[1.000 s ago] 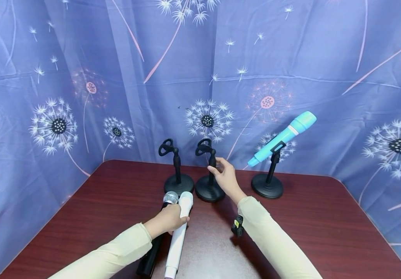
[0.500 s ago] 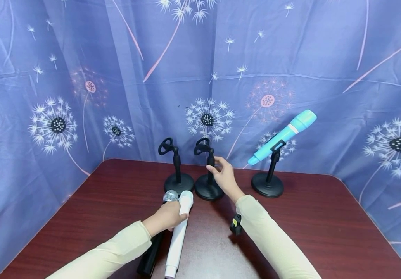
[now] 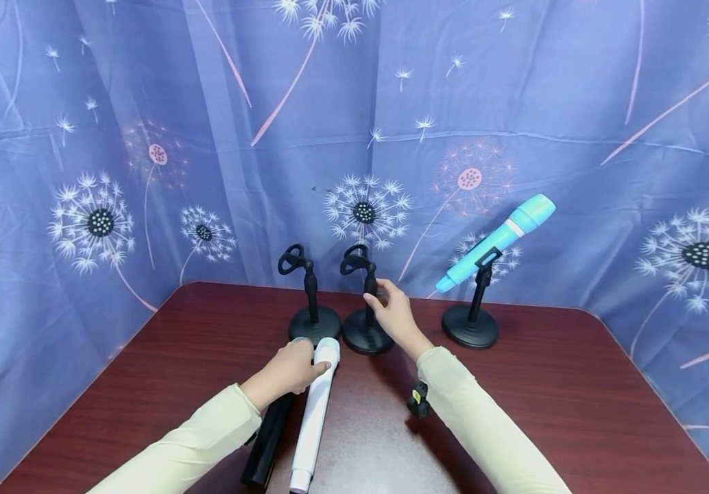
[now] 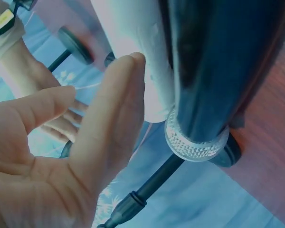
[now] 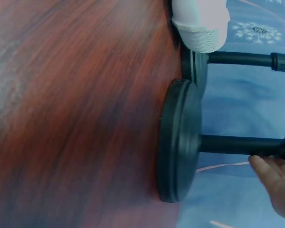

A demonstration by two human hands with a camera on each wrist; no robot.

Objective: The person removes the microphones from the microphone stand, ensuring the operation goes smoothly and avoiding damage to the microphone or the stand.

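Closest in are two cream cloth sleeves [image 3: 206,439], reaching over a shiny red-brown wooden table [image 3: 552,384]. A long black microphone with a silver mesh head [image 3: 271,439] and a long white microphone [image 3: 313,425] lie there side by side, heads pointing at the stands, so both are within easy reach. The left hand [image 3: 289,370] is over them, its fingers [image 4: 111,102] straight and close together, thumb spread away; I can't tell if it touches either one. A bit farther, the right hand [image 3: 394,317] pinches the stem of the middle black stand [image 3: 369,317] between thumb and fingers, I think to stop it wobbling. A matching black stand with a loop on top [image 3: 312,295] is just left of it. Over to the right, a bright blue microphone [image 3: 495,243] slants up because the clip on its black stand [image 3: 478,305] is tipped. Wide round feet probably help the stands stay up. Behind hangs a blue dandelion curtain [image 3: 268,192].
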